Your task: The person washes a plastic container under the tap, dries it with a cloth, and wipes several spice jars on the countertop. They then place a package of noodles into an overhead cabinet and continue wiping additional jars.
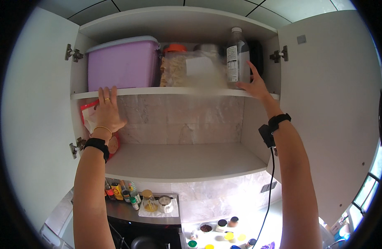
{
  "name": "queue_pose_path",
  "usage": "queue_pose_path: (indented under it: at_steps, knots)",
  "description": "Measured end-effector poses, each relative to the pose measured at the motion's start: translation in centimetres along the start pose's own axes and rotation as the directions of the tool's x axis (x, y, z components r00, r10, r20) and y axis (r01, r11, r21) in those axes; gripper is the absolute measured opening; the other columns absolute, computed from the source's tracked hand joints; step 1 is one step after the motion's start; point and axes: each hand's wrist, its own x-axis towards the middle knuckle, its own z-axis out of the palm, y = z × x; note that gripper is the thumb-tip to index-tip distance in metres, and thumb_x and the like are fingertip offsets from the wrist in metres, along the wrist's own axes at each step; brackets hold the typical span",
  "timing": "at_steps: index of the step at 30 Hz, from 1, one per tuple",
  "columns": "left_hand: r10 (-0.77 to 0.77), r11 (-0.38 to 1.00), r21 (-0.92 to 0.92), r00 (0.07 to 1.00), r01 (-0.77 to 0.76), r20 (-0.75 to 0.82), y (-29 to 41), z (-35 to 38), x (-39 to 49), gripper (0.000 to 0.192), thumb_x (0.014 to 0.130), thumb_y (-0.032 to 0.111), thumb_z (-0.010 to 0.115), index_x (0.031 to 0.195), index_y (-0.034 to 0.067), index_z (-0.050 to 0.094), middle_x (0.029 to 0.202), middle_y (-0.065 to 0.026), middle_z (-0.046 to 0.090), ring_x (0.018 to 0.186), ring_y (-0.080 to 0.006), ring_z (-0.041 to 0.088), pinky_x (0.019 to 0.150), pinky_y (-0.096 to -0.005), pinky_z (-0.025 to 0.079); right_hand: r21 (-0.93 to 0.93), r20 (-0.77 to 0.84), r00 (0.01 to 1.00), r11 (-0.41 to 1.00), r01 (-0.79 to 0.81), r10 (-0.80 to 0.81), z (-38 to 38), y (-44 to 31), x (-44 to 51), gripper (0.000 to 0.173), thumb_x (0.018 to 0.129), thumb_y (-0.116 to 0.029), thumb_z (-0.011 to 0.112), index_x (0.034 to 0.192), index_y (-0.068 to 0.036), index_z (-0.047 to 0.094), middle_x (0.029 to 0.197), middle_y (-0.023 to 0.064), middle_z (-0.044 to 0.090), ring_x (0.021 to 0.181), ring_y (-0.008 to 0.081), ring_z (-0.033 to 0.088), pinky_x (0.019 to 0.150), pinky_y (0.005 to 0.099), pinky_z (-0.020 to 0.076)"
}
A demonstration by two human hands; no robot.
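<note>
My left hand [108,109] rests its fingertips on the front edge of the cabinet's upper shelf [141,91], just below a lidded purple plastic box [121,67]. Behind that hand, a red and white packet [90,115] stands on the lower shelf. At the right end of the upper shelf, my right hand [256,82] is at a clear bottle [237,62] with a white cap, fingers spread along its right side and base; whether it grips the bottle is unclear. Between box and bottle are a clear bag of dry food [177,70] and a jar with an orange lid [175,48].
Open cabinet doors [38,109] flank the shelves. Below are a steel ledge with sauce bottles [117,190], a glass jar [149,202] and a white pot [165,205], a dark pan [149,243], and a bright counter with several jars [222,224]. A black cable [268,199] hangs from my right wrist.
</note>
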Motion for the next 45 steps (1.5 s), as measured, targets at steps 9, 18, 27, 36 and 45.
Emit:
queue_pose_path:
  at_steps: [9,18,27,36,45]
  knots:
    - [0.017,1.0,0.019,1.0,-0.016,-0.012,-0.1,0.1,-0.1,0.118,0.055,0.027,0.087,0.145,0.006,0.014,0.143,-0.0205,0.026,0.138,-0.0429,0.019,0.103,-0.0486,0.043,-0.247,-0.07,0.984,0.953,-0.178,0.166,0.7,-0.9,-0.4,0.104,0.068,-0.034,0.077,0.15,-0.022,0.014,0.121,0.025,0.055,0.106,0.0372,0.059,0.089,0.0441,0.0482]
    - [-0.013,1.0,-0.004,1.0,0.013,0.02,0.0,-0.3,0.1,0.114,0.056,0.027,0.084,0.146,0.005,0.016,0.144,-0.0207,0.026,0.14,-0.0416,0.017,0.101,-0.048,0.045,-0.323,-0.085,0.983,0.929,-0.182,0.163,0.4,-0.6,-0.5,0.116,0.067,-0.034,0.079,0.151,-0.017,0.001,0.126,0.0288,0.05,0.11,0.0399,0.056,0.095,0.0437,0.0461]
    - [-0.016,1.0,-0.007,1.0,0.017,0.024,-0.1,0.0,-0.1,0.118,0.054,0.027,0.086,0.146,0.007,0.015,0.144,-0.0187,0.027,0.139,-0.0408,0.019,0.095,-0.0458,0.05,-0.014,-0.144,0.954,0.964,-0.267,0.262,0.3,-0.4,0.4,0.122,0.065,-0.037,0.082,0.15,-0.007,0.0,0.135,0.0276,0.043,0.121,0.0381,0.049,0.101,0.043,0.0415]
    - [0.018,0.998,-0.058,0.999,-0.02,-0.036,-0.2,0.1,0.1,0.112,0.052,0.017,0.083,0.144,0.01,0.02,0.141,-0.0187,0.031,0.137,-0.0415,0.024,0.096,-0.0454,0.05,0.672,0.191,0.925,0.643,-0.368,0.33,-5.0,-8.2,-5.8,0.075,0.075,-0.034,0.073,0.134,-0.002,0.039,0.122,0.0137,0.051,0.103,0.0246,0.06,0.077,0.0362,0.0544]
    - [0.055,0.998,0.034,0.998,-0.057,0.042,-0.5,-1.3,0.3,0.104,0.058,0.017,0.079,0.143,0.009,0.02,0.139,-0.0183,0.032,0.137,-0.0394,0.025,0.092,-0.0402,0.055,0.554,0.115,0.972,0.799,-0.235,0.206,2.9,-4.4,-26.0,0.08,0.071,-0.002,0.076,0.136,-0.005,0.03,0.126,0.0138,0.052,0.112,0.025,0.057,0.09,0.0375,0.051]
